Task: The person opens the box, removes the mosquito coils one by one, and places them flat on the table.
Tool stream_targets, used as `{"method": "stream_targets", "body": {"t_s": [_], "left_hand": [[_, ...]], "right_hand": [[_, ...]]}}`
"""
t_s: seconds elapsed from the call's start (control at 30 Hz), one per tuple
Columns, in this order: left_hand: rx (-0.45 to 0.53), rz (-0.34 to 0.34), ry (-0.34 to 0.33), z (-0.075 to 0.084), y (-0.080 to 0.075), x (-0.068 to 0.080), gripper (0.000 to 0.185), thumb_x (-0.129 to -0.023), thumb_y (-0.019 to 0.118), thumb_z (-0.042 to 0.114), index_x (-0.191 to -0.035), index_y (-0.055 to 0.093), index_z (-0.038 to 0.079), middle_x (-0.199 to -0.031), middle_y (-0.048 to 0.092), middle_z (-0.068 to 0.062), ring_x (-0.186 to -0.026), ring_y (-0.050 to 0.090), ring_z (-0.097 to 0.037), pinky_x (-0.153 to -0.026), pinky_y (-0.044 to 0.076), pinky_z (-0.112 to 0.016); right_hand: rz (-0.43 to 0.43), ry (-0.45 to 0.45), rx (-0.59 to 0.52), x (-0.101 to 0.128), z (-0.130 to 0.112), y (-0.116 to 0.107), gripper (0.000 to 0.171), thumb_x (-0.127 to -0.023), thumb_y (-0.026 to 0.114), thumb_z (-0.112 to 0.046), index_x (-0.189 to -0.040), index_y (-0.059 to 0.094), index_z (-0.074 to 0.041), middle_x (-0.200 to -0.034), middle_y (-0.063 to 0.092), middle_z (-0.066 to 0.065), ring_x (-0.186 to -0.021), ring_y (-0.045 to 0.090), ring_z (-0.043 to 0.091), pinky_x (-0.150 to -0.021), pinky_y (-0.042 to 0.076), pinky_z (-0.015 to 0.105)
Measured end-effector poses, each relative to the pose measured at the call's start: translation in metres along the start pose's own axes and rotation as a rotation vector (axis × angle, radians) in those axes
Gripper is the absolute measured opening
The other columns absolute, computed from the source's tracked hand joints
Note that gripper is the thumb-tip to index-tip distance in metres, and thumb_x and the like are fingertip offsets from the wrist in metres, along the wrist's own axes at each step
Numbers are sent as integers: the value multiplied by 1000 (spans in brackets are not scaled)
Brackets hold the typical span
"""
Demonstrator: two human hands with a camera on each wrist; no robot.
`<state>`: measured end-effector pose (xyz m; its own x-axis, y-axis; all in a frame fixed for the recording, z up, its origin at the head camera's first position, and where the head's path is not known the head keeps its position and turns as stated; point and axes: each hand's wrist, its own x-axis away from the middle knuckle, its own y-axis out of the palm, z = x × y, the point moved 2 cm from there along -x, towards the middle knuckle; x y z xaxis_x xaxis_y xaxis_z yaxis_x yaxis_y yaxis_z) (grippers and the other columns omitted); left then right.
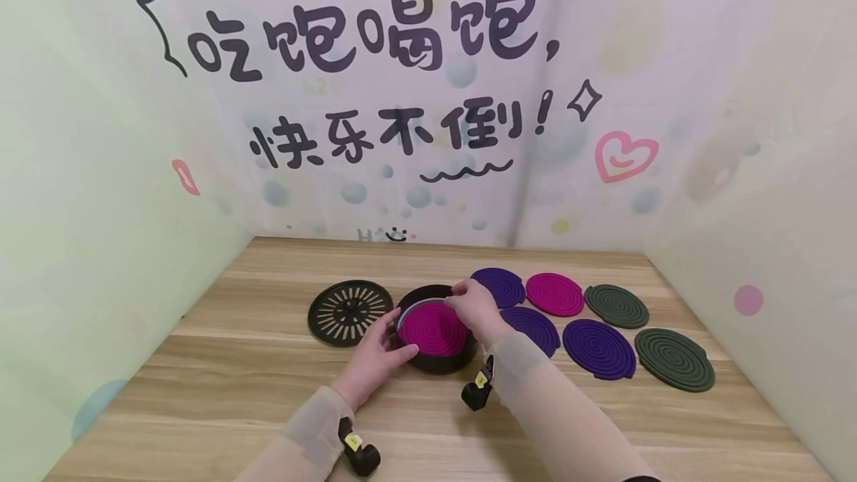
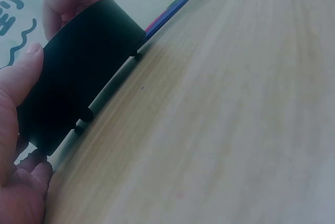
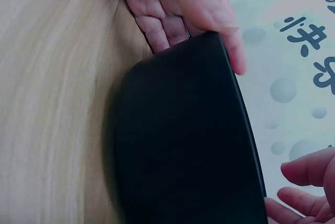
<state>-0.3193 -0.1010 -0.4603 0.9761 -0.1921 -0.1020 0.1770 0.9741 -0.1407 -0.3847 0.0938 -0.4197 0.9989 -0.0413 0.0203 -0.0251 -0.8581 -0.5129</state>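
The left hand (image 1: 372, 360) grips the near-left wall of the black round holder (image 1: 437, 358), thumb on the rim and fingers curled round the outside; the left wrist view shows the same hold (image 2: 21, 109) on the dark wall (image 2: 78, 93). Inside that grip, in the holder's mouth, lies the magenta coil (image 1: 434, 326), which looks flat, thin and brittle, so it is likely to snap if bent or pressed hard. The right hand (image 1: 477, 309) rests its fingertips on the coil's far edge, seemingly pinching it lightly, though the exact hold is hard to read. The holder sits on the wooden bench (image 1: 234, 393), looks rigid, smooth and light, and is best taken by its wall, as now; the coil is best held by its outer ring with a soft pinch. Left of the grip lies the slotted black lid (image 1: 350, 311). To the right and beyond lie more coils (image 1: 598, 348), purple, magenta and dark green, flat on the bench.
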Motion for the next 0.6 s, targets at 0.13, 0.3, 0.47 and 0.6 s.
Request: {"method": "stream_targets", "body": {"t_s": [0.13, 0.3, 0.47, 0.6], "left_hand": [[-1, 0, -3, 0, 0, 0, 75, -86, 72, 11, -148, 31, 3, -149, 29, -26, -137, 31, -42, -111, 29, -50], [-3, -2, -10, -2, -1, -1, 76, -86, 72, 12, -148, 30, 3, -150, 29, -26, -137, 30, -42, -112, 28, -50], [-4, -6, -14, 0, 0, -1, 76, -86, 72, 12, -148, 30, 3, -150, 28, -26, -137, 30, -42, -112, 29, -50], [-8, -8, -18, 0, 0, -1, 76, -86, 72, 12, -148, 30, 3, -150, 28, -26, -137, 30, -42, -111, 29, -50]], "right_hand": [[14, -19, -87, 0, 0, -1, 35, -87, 65, -7, -120, 59, 1, -119, 61, 17, -109, 56, 30, -91, 49, 42], [13, -24, -210, -2, 3, -1, 39, -83, 65, 3, -121, 58, 4, -119, 60, 19, -110, 56, 31, -91, 49, 41], [-2, -22, -298, -2, 5, 0, 42, -82, 64, 9, -123, 57, 6, -121, 59, 22, -112, 56, 32, -95, 49, 41], [-15, -15, -348, -3, 5, 0, 43, -82, 64, 11, -123, 56, 6, -122, 58, 24, -112, 56, 33, -96, 48, 41]]}}
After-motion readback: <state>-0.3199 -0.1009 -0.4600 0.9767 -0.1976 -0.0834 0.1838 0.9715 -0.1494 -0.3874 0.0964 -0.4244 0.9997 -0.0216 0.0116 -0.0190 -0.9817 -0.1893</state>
